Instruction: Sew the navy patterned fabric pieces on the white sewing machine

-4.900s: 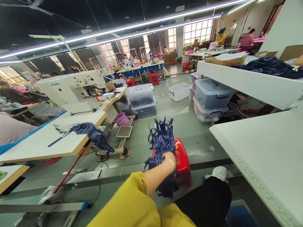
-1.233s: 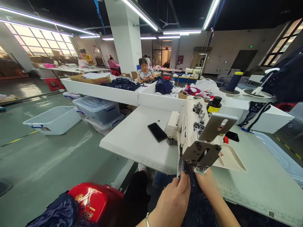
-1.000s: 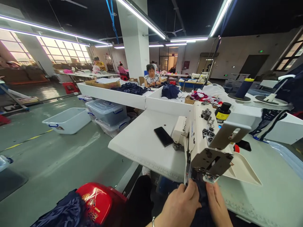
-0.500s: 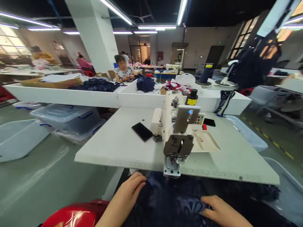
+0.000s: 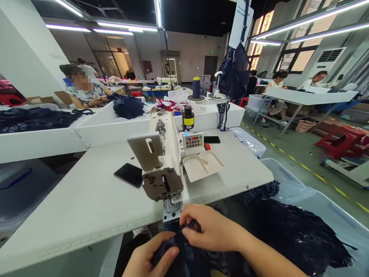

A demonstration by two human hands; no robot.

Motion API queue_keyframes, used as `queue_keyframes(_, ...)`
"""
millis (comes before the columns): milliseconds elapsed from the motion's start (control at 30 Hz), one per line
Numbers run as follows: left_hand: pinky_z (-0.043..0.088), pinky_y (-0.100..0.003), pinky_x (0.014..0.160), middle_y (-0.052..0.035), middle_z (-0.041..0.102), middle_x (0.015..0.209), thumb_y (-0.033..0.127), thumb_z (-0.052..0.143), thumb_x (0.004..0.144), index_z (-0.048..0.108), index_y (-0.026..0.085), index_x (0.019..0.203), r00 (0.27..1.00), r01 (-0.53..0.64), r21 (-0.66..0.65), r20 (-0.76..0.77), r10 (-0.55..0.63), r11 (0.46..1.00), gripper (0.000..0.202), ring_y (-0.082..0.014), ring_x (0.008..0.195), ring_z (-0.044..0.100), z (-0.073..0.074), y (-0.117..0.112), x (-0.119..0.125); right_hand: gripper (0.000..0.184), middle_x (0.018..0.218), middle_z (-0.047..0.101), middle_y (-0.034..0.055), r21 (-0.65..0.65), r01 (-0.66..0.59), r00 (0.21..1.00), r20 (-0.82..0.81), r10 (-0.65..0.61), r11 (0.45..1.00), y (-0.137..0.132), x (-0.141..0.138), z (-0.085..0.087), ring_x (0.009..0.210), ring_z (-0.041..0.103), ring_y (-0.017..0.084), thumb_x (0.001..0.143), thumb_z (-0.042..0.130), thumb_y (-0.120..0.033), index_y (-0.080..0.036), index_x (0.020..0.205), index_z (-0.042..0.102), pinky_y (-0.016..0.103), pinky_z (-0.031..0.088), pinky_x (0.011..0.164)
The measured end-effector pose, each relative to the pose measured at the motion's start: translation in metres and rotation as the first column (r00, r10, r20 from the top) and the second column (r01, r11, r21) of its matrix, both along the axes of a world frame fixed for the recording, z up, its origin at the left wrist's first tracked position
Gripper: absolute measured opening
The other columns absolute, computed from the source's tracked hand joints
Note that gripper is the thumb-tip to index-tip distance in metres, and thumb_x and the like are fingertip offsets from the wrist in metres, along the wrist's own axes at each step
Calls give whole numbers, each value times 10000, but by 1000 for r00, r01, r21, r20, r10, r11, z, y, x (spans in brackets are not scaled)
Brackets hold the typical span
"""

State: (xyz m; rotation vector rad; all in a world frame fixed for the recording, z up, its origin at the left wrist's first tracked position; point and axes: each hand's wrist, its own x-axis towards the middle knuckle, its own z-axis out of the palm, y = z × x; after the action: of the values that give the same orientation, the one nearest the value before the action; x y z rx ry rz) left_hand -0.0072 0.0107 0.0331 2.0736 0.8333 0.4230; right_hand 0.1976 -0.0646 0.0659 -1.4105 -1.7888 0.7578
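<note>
Dark navy fabric (image 5: 184, 257), partly sheer, hangs over my lap below the front edge of a sewing machine (image 5: 164, 173). My left hand (image 5: 154, 254) grips the cloth between thumb and fingers, low and just in front of the needle plate (image 5: 172, 215). Close beside it on the right, my right hand (image 5: 206, 227) pinches a bunched edge of the same fabric, near the plate's right corner. Fingers of both hands nearly meet. The part of the cloth under my palms is hidden.
On the white table (image 5: 95, 192) lie a black phone (image 5: 128, 175) and a two-part cream tray (image 5: 203, 165). A clear bin (image 5: 325, 207) at the right holds more navy garments (image 5: 294, 231). Thread cones (image 5: 196, 88) stand behind the machine. A co-worker (image 5: 83, 86) sits beyond the divider.
The view has swung to the right. My right hand has come in from the right to the machine's front, beside my left hand. Both now hold the navy fabric close together.
</note>
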Motion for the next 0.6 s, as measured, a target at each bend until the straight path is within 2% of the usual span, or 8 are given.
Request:
queue_keyframes(100,545,-217,724,4,717,893,466,522,894,679,263,975,985,-169,301,22,170,939,269,-173,801,683,5,11,-3,128,777,529,-52,-100,155,951,-252,-176,983,22,6,-10,667,495,109,808,494,-174,-229,912,545,212,407,637)
queue_keyframes(133,547,-238,724,-13,705,901,438,496,916,672,258,1007,977,-212,431,58,207,877,267,-179,803,678,5,12,-1,102,748,502,-58,-109,197,930,-295,-221,974,30,6,-15,662,480,112,821,476,-182,-227,894,531,220,403,644)
queue_keyframes(200,543,-297,776,-62,678,991,356,460,947,640,238,1115,962,-262,668,125,242,697,273,-202,879,660,3,11,5,70,734,487,-57,-99,244,904,-338,-263,965,43,4,-27,686,477,128,847,462,-221,-222,886,520,245,405,676)
queue_keyframes(267,511,-333,874,-85,653,1099,248,417,966,608,216,1180,977,-204,816,130,171,540,289,-209,1001,625,-1,9,11,112,792,539,-36,-77,241,902,-350,-253,967,53,1,-38,764,515,152,860,466,-246,-212,937,540,273,418,740)
queue_keyframes(300,486,-335,925,-80,645,1138,199,385,972,600,205,1189,990,-134,853,92,107,504,305,-199,1052,604,-2,7,13,144,834,572,-23,-72,242,903,-349,-252,968,56,-1,-42,809,535,166,857,481,-251,-206,973,553,287,423,773)
queue_keyframes(367,440,-315,983,-54,650,1155,138,325,981,596,186,1185,1000,9,874,-7,-6,485,343,-168,1090,583,-6,3,16,200,913,620,6,-70,255,906,-330,-264,964,59,-1,-48,879,563,191,850,504,-255,-196,1031,566,312,433,815)
queue_keyframes(433,388,-305,1021,-34,650,1173,137,310,991,586,175,1201,999,53,872,-52,-14,487,350,-152,1117,566,-10,-2,16,219,979,645,35,-59,270,916,-292,-275,961,62,-1,-49,911,577,208,843,514,-258,-190,1043,571,337,444,838)
queue_keyframes(600,205,-296,1082,12,612,1263,164,361,1000,591,206,1213,989,-116,903,67,132,413,316,-131,1198,498,-24,-13,18,361,1184,641,84,15,254,936,-257,-242,967,72,-1,-40,1101,567,246,828,480,-240,-192,1179,547,398,447,950)
